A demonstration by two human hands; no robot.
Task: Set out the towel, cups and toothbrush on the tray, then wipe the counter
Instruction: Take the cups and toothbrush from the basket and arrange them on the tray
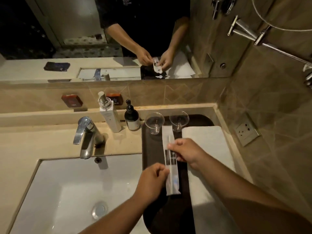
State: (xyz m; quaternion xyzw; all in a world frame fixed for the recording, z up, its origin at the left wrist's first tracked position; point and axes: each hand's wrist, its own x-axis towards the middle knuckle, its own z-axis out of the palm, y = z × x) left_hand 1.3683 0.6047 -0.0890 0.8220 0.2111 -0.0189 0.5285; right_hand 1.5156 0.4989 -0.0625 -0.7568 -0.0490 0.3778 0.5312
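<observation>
A dark tray (152,149) lies on the counter right of the sink. A folded white towel (207,149) covers its right side. Two clear cups (154,122) (179,120) stand at the tray's far end. Both hands hold a wrapped toothbrush packet (171,164) lengthwise over the tray's middle. My right hand (185,152) pinches the packet's middle from the right. My left hand (153,179) pinches its lower part from the left.
A white sink (67,191) with a chrome faucet (85,137) fills the left. A white pump bottle (109,115) and a dark pump bottle (132,118) stand behind the faucet. A wall socket (247,130) sits right. The mirror (101,39) shows a dark cloth.
</observation>
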